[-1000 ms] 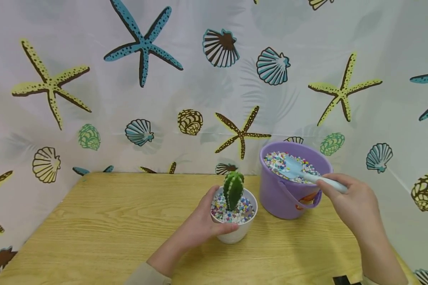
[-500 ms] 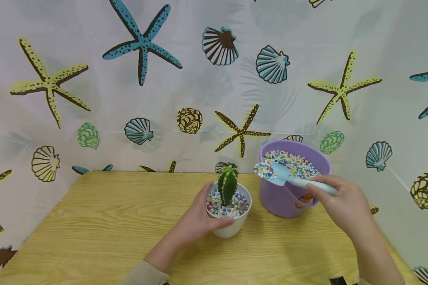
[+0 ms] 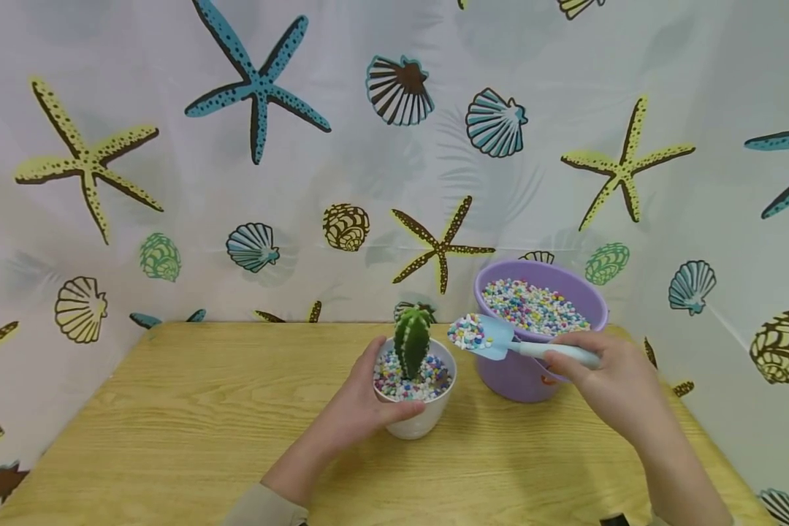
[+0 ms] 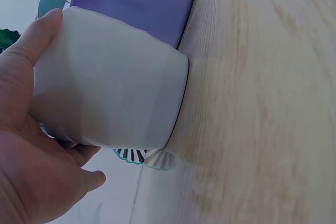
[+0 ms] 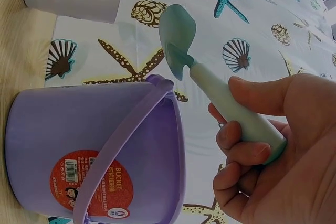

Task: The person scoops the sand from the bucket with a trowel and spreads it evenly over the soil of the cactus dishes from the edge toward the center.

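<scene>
A small green cactus (image 3: 412, 342) stands in a white pot (image 3: 416, 424) whose top is covered with multicoloured pebbles (image 3: 388, 374). My left hand (image 3: 364, 405) grips the pot's left side, thumb across the front; in the left wrist view the pot (image 4: 113, 80) rests on the table. With curled fingers my right hand (image 3: 621, 380) holds the handle of a light blue toy shovel (image 3: 496, 337), loaded with pebbles at its tip. The blade hangs between pot and bucket, just right of the pot's rim. In the right wrist view the shovel (image 5: 226, 93) is seen from below.
A purple bucket (image 3: 509, 376) full of the same pebbles stands right of the pot, its handle hanging down the front. Bucket and pot are on a wooden table (image 3: 204, 424). A curtain (image 3: 342, 161) with starfish and shells hangs behind.
The shovel has come up out of the bucket with pebbles on it and moved left toward the pot. The left hand and pot have shifted slightly left in view.
</scene>
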A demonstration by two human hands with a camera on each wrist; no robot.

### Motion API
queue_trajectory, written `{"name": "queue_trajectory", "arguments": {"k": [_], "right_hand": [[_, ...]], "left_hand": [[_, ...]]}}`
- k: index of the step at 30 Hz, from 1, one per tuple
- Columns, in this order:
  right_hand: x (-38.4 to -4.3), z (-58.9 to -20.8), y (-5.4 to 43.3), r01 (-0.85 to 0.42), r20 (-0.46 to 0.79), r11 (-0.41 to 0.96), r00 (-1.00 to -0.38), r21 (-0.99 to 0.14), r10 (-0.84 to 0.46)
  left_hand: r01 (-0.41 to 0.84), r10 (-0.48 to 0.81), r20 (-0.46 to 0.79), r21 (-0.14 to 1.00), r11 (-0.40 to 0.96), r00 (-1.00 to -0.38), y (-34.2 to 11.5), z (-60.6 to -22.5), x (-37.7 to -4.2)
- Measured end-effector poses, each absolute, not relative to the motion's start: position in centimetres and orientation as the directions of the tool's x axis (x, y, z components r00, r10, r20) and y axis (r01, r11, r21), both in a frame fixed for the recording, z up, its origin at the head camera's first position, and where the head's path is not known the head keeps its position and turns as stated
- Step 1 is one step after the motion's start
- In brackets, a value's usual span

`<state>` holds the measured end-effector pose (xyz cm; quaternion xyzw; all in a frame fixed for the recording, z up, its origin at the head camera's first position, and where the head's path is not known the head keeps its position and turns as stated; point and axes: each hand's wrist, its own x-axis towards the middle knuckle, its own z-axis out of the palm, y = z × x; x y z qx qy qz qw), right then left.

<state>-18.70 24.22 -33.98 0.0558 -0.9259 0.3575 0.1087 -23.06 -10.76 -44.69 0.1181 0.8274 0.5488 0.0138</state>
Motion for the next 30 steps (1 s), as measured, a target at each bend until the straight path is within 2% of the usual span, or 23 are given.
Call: {"name": "queue_trajectory", "arguments": {"k": [30], "right_hand": [[-18.8,-35.7,21.8,-0.256,0.314,0.818,-0.944,-0.516,-0.098]], "left_hand": [[0.183,0.208,0.109,0.908,0.377,-0.972,-10.7,-45.0,-23.4]]}}
